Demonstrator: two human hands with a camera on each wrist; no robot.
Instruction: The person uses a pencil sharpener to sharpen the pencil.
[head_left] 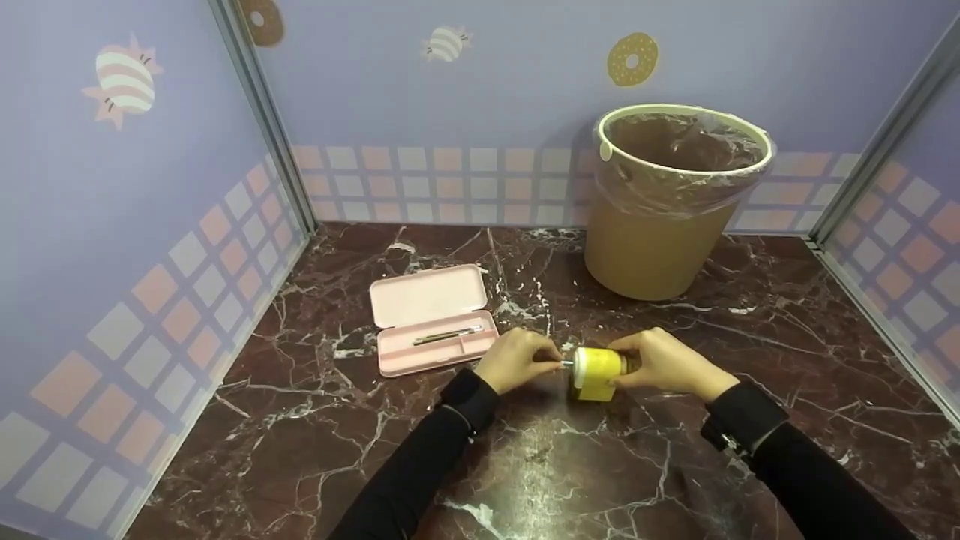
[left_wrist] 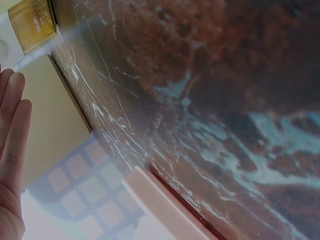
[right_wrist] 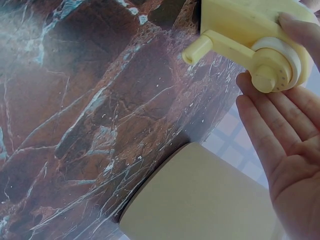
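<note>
A yellow crank pencil sharpener point(head_left: 598, 369) with a white front stands on the dark marbled table between both hands. My left hand point(head_left: 519, 360) pinches a pencil point(head_left: 567, 363) at the sharpener's front; only a short light piece shows, the rest hidden by fingers. From the other side my right hand point(head_left: 666, 363) grips the sharpener at its back end. In the right wrist view the thumb lies on the body and the fingertips point(right_wrist: 247, 80) are close by the crank hub, with the crank handle point(right_wrist: 198, 49) sticking out. The left wrist view catches the sharpener's amber see-through drawer point(left_wrist: 35, 27).
Left of the hands lies an open pink pencil case point(head_left: 429, 296) holding pencils point(head_left: 448, 334). A tan bin point(head_left: 649, 255) with a plastic liner stands at the back right. Small white crumbs point(head_left: 538, 296) are scattered behind the hands. Patterned panels point(head_left: 450, 180) enclose the table.
</note>
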